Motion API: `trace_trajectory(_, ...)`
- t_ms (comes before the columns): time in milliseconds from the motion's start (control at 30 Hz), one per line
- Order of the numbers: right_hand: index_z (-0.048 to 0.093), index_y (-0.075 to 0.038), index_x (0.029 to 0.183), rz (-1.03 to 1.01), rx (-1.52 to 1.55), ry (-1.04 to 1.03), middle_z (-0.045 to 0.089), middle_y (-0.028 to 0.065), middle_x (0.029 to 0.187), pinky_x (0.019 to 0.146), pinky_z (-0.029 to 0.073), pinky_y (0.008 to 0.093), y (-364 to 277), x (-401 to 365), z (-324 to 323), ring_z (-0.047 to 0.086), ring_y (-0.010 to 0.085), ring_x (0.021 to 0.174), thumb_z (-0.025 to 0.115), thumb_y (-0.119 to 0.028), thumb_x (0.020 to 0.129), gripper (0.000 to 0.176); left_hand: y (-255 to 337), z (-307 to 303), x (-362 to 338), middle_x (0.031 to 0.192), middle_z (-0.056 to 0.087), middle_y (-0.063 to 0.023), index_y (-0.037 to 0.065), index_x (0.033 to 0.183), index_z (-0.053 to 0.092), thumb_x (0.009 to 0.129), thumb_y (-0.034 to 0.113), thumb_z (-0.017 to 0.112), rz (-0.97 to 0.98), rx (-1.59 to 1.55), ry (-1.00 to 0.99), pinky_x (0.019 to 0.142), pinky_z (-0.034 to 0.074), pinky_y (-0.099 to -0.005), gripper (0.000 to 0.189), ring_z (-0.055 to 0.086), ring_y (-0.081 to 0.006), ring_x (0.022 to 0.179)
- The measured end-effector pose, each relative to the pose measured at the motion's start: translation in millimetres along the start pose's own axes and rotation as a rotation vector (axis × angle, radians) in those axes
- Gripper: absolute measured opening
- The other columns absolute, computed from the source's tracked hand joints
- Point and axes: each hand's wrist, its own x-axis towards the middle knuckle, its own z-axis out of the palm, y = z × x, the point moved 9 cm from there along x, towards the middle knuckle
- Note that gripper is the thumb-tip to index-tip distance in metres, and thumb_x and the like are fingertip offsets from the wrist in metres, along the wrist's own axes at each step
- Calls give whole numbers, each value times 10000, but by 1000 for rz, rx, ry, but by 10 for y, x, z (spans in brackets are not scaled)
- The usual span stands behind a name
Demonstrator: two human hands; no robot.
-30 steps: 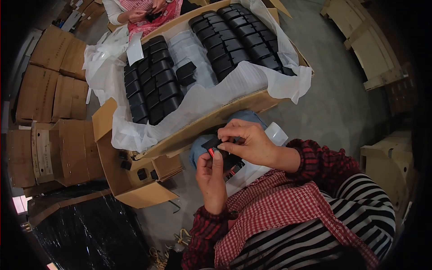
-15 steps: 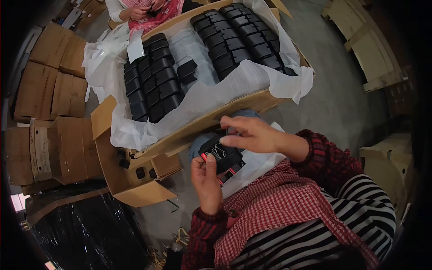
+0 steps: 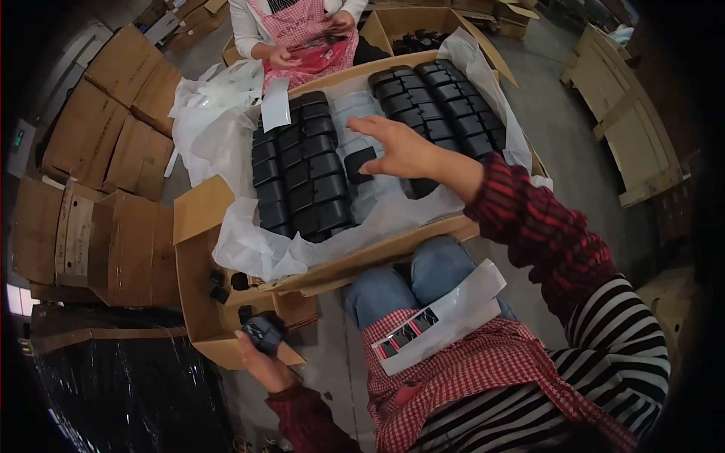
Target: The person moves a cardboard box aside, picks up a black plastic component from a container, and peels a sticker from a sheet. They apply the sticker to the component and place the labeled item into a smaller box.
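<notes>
My left hand (image 3: pixel 263 365) grips a small black plastic case (image 3: pixel 264 332) over the lower open carton (image 3: pixel 198 308) at the left. With fingers apart and nothing in them, my right hand (image 3: pixel 402 148) hangs above the big box, close to a single black case (image 3: pixel 360 164) that lies on clear plastic wrapping (image 3: pixel 349 109). Rows of black cases (image 3: pixel 311 166) fill both sides of this box, which is lined with white foam sheet (image 3: pixel 253 245). Across my lap rests a white backing sheet (image 3: pixel 472 309) bearing black-and-red labels (image 3: pixel 408 332).
Opposite me, a person in a red checked apron (image 3: pixel 310 49) has both hands near their lap. Stacked cardboard boxes (image 3: pixel 106 121) stand at the left, above a bundle in black wrap (image 3: pixel 136 385). A wooden crate (image 3: pixel 615 113) is at the right. Several black pieces (image 3: pixel 217 287) lie inside the lower carton.
My left hand has carried the black case from my lap leftward to the lower carton. My right hand has left it and moved up over the big box. The label sheet is now uncovered.
</notes>
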Motion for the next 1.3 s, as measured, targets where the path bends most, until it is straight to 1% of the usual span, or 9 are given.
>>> trace_trajectory(267, 326, -30, 1402, 252, -453, -433, 447, 208, 1324, 920, 470, 412, 1063, 172, 1057, 490, 398, 1172, 779, -135, 621, 909, -375, -602, 653, 1153, 581, -104, 27, 1235, 521, 946, 251, 586, -90, 21, 301, 959, 428, -359, 372, 532, -204, 1129)
trace_trajectory(433, 441, -24, 1322, -216, -104, -69, 494, 133, 1209, 821, 496, 364, 231, 47, 195, 550, 284, 1072, 695, -6, 626, 741, 229, 649, 0, 1260, 536, -143, -8, 1309, 446, 952, 208, 568, -48, -71, -289, 967, 440, -360, 434, 527, -231, 1168)
trace_trajectory(600, 531, -60, 1282, -52, 761, -618, 480, 53, 1244, 868, 422, 234, -923, -795, -293, 483, 136, 1115, 619, 64, 623, 676, 552, 1768, -663, 1307, 520, -142, -25, 1305, 444, 959, 218, 551, -118, -112, -654, 920, 473, -288, 436, 571, -201, 1129)
trace_trajectory(667, 545, -86, 1294, -191, 964, -718, 486, 70, 1303, 990, 377, 283, -1238, -1164, -231, 444, 174, 1239, 572, 120, 629, 696, 365, 2241, -1215, 1216, 574, -94, 6, 1345, 419, 974, 155, 521, -358, -203, -1148, 952, 459, -318, 413, 570, -179, 1117)
trace_trajectory(767, 565, -5, 1230, -330, 777, -511, 456, 122, 1367, 1088, 301, 408, -1126, -1468, -123, 401, 307, 1310, 619, 76, 672, 566, 111, 2405, -1650, 1211, 576, -80, 20, 1342, 417, 958, 136, 549, -590, -323, -1274, 920, 489, -307, 422, 590, -167, 1089)
trace_trajectory(900, 536, -6, 1263, 340, 1398, -177, 414, 140, 1407, 1075, 323, 398, -572, -2054, 49, 383, 288, 1323, 702, -106, 803, 499, -416, 2236, -1808, 1159, 584, -50, 52, 1252, 473, 961, 137, 550, -695, -136, -986, 830, 558, -313, 313, 627, -129, 983)
trace_trajectory(1000, 563, -36, 1249, 219, 713, -508, 518, 136, 1318, 983, 411, 340, -666, -2341, 550, 520, 260, 1183, 738, -182, 806, 498, -769, 2000, -2081, 1144, 582, -46, 53, 1269, 455, 997, 176, 474, -802, -69, -1018, 857, 564, -372, 299, 623, -125, 956)
trace_trajectory(1200, 592, -23, 1173, 298, 924, -132, 637, 104, 1051, 828, 490, 337, -313, -2455, 778, 631, 278, 949, 714, -234, 813, 435, -565, 1843, -1966, 1130, 623, -73, 1, 1198, 545, 1012, 185, 440, -565, -9, -935, 884, 491, -316, 282, 608, -164, 1001)
trace_trajectory(1300, 582, -24, 1114, 102, 273, -114, 602, 111, 1053, 946, 445, 423, -324, -2549, 653, 593, 303, 1028, 761, -290, 766, 474, -595, 1516, -1567, 1130, 623, -93, -6, 1228, 520, 987, 168, 499, -349, 44, -636, 904, 492, -329, 298, 608, -191, 1018)
